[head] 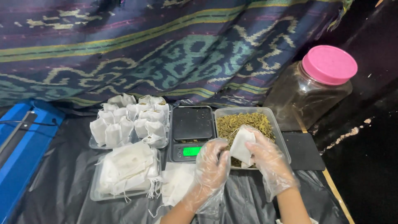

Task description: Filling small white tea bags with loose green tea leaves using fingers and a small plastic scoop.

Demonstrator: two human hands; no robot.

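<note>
Both hands wear thin clear plastic gloves. My right hand (269, 161) holds a small white filter bag (241, 146) over the near end of a clear tray of dried green-brown leaves (277, 124). My left hand (211, 164) is at the bag's left edge, fingers pinched near its opening. A small black digital scale (192, 124) with a lit green display stands just left of the leaf tray.
A clear tray of filled white bags (93, 143) sits left of the scale. In front of it lies a tray of empty flat bags (96, 193), with loose ones beside. A pink-lidded clear jar (315, 89) stands right. Blue device (25, 145) far left. Patterned cloth behind.
</note>
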